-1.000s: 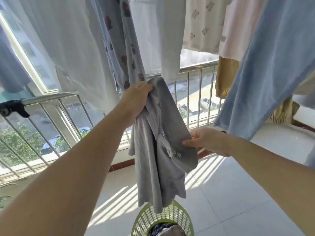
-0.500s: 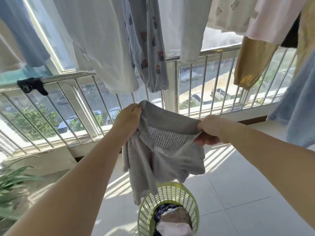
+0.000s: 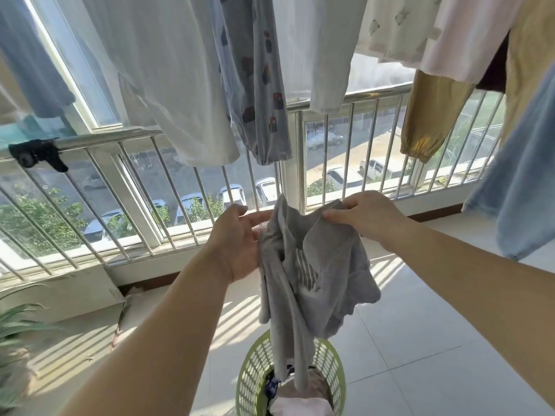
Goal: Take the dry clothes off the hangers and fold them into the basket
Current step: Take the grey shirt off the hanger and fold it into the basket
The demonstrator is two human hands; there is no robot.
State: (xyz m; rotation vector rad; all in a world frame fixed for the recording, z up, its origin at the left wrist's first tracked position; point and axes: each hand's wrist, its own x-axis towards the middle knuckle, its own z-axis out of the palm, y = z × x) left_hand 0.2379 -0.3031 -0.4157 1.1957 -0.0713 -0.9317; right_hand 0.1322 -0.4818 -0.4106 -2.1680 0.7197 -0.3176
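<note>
A grey garment (image 3: 312,265) hangs lengthwise, straight down from the right hand (image 3: 365,216), whose grip pinches its top edge. The left hand (image 3: 237,244), fingers loose, touches the garment's left side. The green basket (image 3: 255,376) sits directly below, near, already holding clothes; hanging laundry (image 3: 180,85) stays clear above.

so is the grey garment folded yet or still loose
Loose: the grey garment hangs bunched from both hands above the green basket.

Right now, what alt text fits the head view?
Two bare hands hold a grey garment above a green basket already holding clothes: right hand pinches it, left hand touches it. More laundry hangs overhead.
</note>
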